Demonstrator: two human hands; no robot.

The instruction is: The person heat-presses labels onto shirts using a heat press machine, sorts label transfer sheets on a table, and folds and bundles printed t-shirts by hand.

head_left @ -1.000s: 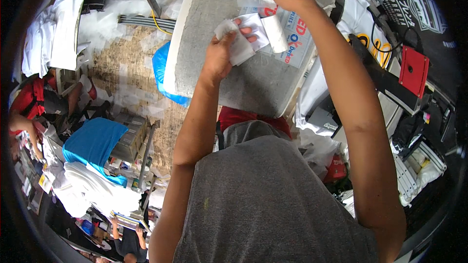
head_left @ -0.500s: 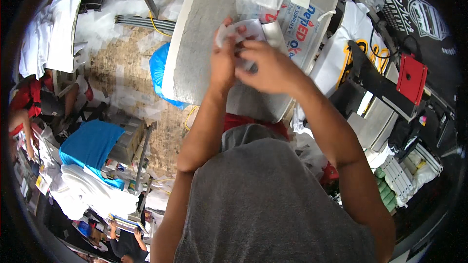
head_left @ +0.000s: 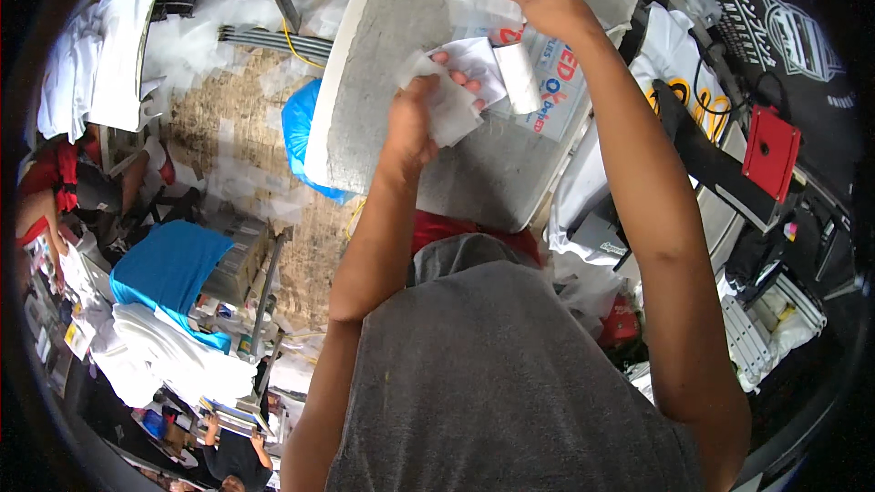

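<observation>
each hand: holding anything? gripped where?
Left hand grips a stack of white paper pieces at their near edge. Right hand pinches the top edge of a clear plastic sheet on the table.

Hands with white sheets over grey table

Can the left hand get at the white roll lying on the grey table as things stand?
Probably yes. The white roll lies just right of the left hand on the grey table, nothing between them, but that hand already grips white sheets.
</observation>
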